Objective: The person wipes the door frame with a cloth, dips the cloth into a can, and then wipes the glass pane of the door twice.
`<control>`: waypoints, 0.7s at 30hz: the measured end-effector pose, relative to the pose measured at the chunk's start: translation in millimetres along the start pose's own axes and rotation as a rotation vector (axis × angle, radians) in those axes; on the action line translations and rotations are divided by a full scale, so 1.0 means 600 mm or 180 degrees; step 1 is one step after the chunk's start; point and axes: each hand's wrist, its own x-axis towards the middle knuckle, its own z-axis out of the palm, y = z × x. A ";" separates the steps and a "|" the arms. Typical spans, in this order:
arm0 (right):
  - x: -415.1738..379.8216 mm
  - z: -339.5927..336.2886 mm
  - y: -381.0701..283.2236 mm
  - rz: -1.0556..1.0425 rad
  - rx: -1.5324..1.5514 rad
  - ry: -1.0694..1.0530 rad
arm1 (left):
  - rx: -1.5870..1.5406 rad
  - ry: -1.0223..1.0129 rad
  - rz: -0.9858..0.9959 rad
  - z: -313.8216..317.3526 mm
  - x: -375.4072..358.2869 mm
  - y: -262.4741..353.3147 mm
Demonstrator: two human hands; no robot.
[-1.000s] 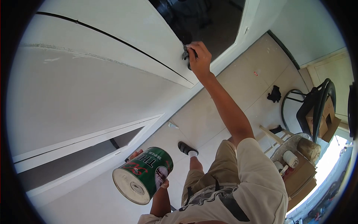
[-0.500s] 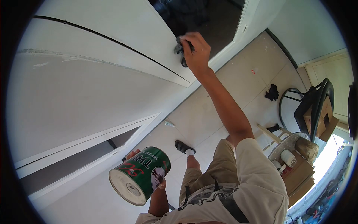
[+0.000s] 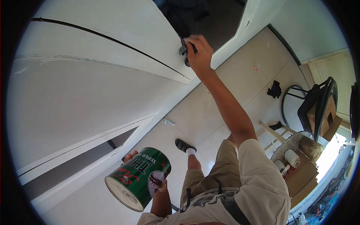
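While the person stands close to the white door [image 3: 112, 41], the right hand [image 3: 198, 52] is stretched up and away from the body, fingers curled shut around a dark rag [image 3: 183, 49] that it presses against the door's edge, right where the white panel meets the dark opening beyond. The rag sits on the door side of the hand, toward the panel, bunched small so that only a scrap shows past the knuckles; whether anything else is pinched in with it I cannot tell. The arm runs in one long line from the shoulder up to that spot, so the reach is nearly at full stretch. Far lower and close to the waist, the left hand [image 3: 129, 157] grips a green can [image 3: 139, 178] from behind, its fingers wrapped round the side. The can lies tilted, its long axis slanting down toward the camera, with one round metal end facing us and white lettering on the green wall. Can and rag are well apart, and the right hand alone is at the door. Below on the tiled floor [image 3: 232, 82] lie a dark scrap of cloth [image 3: 275, 89] and a black chair [image 3: 318, 103] further right.
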 end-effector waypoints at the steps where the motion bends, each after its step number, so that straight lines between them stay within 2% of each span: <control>1: 0.036 0.003 -0.027 -0.0231 0.0117 0.0028 | 0.0018 -0.0015 -0.0048 -0.002 -0.002 0.001; 2: 0.056 0.005 -0.042 -0.0473 0.0233 0.0058 | -0.0014 -0.0007 -0.0140 -0.004 -0.004 0.001; 6: 0.042 0.006 -0.021 -0.0468 0.0401 0.0076 | -0.0169 0.0080 -0.0401 -0.006 -0.004 -0.002; 8: -0.040 -0.003 0.041 0.0074 0.0041 -0.0069 | -0.0237 0.0146 -0.0471 -0.010 0.002 -0.004; 10: -0.091 -0.005 0.088 0.0283 -0.0017 -0.0096 | -0.0291 0.0200 -0.0479 -0.008 0.004 -0.014; 12: -0.108 -0.011 0.079 0.0586 -0.0107 -0.0113 | 0.0058 0.0033 -0.0181 -0.028 -0.004 -0.012; 15: -0.071 -0.012 0.061 0.0588 -0.0126 -0.0228 | 0.0507 -0.0171 0.0266 -0.038 -0.015 -0.032; 17: -0.026 -0.008 0.024 -0.0074 0.0082 0.0004 | 0.0167 -0.0149 0.0187 -0.034 -0.027 -0.041; 19: -0.025 -0.008 0.022 0.0025 0.0125 -0.0036 | -0.0322 -0.0045 0.0120 -0.028 -0.034 -0.047; 21: -0.031 -0.009 0.031 0.0095 0.0164 -0.0050 | -0.0146 -0.0066 0.0025 -0.032 -0.036 -0.048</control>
